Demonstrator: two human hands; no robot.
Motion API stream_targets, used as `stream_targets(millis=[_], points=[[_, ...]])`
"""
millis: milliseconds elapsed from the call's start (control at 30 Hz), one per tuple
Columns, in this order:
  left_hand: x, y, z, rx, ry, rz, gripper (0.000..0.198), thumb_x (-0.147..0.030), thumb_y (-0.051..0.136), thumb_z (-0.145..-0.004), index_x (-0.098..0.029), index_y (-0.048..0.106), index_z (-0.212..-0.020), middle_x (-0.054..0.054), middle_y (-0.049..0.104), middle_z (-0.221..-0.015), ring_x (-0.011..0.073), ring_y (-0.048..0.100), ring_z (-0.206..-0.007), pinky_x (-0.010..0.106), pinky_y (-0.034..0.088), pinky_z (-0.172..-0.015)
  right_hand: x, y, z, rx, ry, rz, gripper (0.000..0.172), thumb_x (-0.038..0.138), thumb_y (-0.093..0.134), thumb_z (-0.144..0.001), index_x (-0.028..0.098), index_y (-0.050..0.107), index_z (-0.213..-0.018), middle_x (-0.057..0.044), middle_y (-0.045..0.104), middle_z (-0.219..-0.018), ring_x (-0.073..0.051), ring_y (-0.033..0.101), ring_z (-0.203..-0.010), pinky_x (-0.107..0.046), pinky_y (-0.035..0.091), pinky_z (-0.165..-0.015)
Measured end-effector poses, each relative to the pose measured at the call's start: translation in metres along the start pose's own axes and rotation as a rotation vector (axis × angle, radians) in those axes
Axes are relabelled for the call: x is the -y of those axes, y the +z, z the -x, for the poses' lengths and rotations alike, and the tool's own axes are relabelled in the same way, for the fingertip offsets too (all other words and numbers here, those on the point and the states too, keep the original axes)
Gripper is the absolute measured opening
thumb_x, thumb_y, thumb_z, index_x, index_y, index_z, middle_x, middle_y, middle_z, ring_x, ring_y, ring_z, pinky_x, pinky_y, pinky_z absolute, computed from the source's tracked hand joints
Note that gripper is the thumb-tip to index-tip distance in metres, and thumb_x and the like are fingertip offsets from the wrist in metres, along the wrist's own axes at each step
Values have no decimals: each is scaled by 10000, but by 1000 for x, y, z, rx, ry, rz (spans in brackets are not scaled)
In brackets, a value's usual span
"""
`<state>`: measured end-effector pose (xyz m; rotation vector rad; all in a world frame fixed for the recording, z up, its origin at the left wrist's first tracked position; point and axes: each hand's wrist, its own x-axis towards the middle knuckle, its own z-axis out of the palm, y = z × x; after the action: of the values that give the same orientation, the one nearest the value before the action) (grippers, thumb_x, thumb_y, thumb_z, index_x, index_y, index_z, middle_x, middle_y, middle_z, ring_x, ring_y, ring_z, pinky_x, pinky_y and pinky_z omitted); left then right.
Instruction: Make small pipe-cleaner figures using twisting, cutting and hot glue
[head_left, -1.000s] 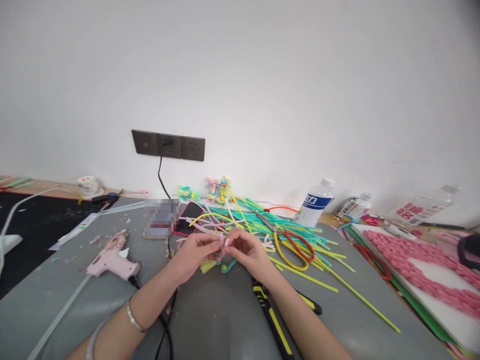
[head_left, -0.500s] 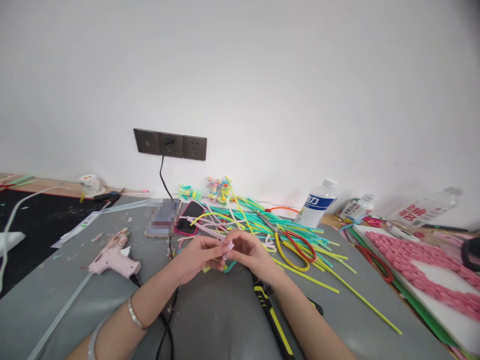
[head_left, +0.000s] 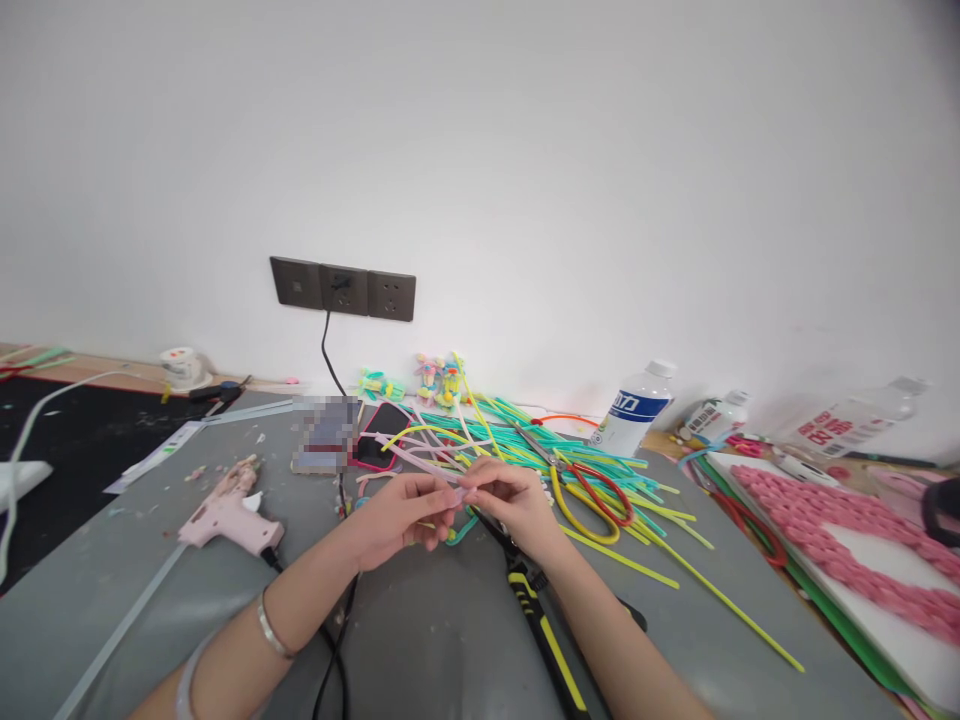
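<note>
In from the back edge of the desk (head_left: 420, 640), the left hand (head_left: 405, 515) and right hand (head_left: 519, 508), fingertips closed, pinch a small pink piece (head_left: 462, 493) between them; its long axis I can't make out.

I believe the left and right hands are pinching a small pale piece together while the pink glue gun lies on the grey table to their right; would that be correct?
Not quite: the head view shows the pink glue gun on the grey table to the left, not right, of the left hand and right hand, which pinch a small pale piece together.
</note>
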<state>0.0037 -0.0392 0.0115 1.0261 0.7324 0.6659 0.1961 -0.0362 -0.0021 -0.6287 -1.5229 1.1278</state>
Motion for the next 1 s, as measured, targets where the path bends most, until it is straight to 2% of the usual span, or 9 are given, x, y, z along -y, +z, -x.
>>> stream_targets(millis=[233,400,633,1000], points=[[0,2,1,-107,145,-114,430,-524,779,-743,-131,614,-681,-21,542,-595,62,459,-509,188,334,-460,-1,0,-1,-33,190,-64,228,345,838,-732,224,749,-904,-17,703,-791,-144,646,-704,-260,533,-638],[1,-1,-1,-146,212,-190,441,-555,749,-755,-138,612,-710,-37,519,-553,61,424,-478,198,293,-457,-3,1,-2,3,302,-16,260,406,822,-737,193,687,-797,3,653,-702,-125,591,-618,-248,486,-586],[6,-8,-3,-136,224,-258,423,-539,722,-789,-136,616,-714,-34,526,-559,65,425,-476,206,290,-466,-3,6,-2,-21,259,0,318,471,789,-759,192,638,-758,31,572,-620,-104,496,-543,-242,428,-545],[2,-7,-1,-46,118,-218,454,-531,770,-739,-132,580,-636,-10,563,-584,66,457,-477,205,299,-450,2,5,-1,42,246,34,299,484,734,-817,191,676,-806,4,609,-667,-127,552,-581,-253,464,-564]])
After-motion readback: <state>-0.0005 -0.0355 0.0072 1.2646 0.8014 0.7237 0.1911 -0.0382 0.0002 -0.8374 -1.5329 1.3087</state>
